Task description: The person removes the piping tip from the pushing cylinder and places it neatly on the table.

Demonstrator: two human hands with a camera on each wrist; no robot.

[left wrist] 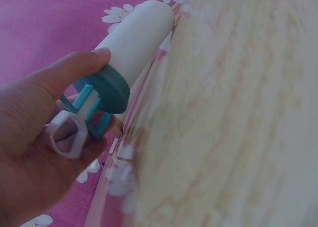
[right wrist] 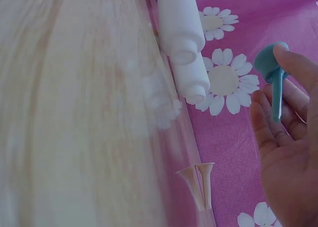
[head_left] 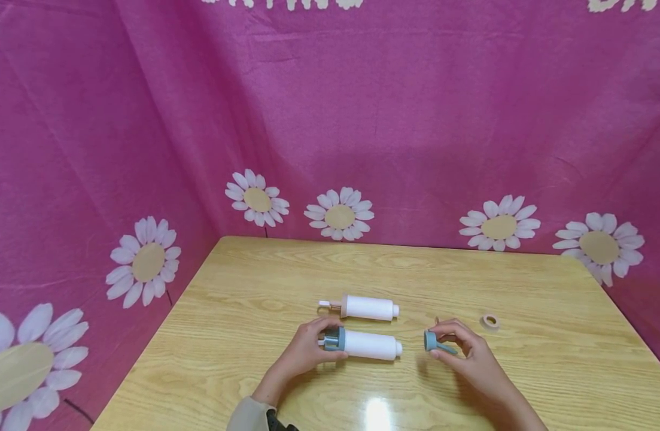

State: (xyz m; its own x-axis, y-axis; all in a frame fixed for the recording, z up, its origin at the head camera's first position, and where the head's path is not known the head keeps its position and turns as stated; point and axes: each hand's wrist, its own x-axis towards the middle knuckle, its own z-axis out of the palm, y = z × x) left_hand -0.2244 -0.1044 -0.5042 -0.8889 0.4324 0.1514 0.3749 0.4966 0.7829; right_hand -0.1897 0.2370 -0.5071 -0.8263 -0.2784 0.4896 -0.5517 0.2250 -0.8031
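Note:
My left hand [head_left: 306, 348] grips a white tube [head_left: 370, 345] by its teal collar [left wrist: 106, 88], thumb on one side and fingers round the other. Slim teal struts and a white loop handle [left wrist: 68, 135] stick out toward the palm. The tube lies sideways, its narrow nozzle end pointing right. Off to the right, my right hand [head_left: 467, 353] pinches a small teal round cap [right wrist: 271, 60] with a straight stem between thumb and fingers, over the table. In the right wrist view the stem points down along the fingers.
Behind the held tube lies a similar white tube [head_left: 368, 307] with a beige collar and a white handle. A beige ring [head_left: 490, 322] rests beyond my right hand. The wooden table [head_left: 243, 287] meets a magenta daisy cloth [head_left: 416, 120] at its back and sides.

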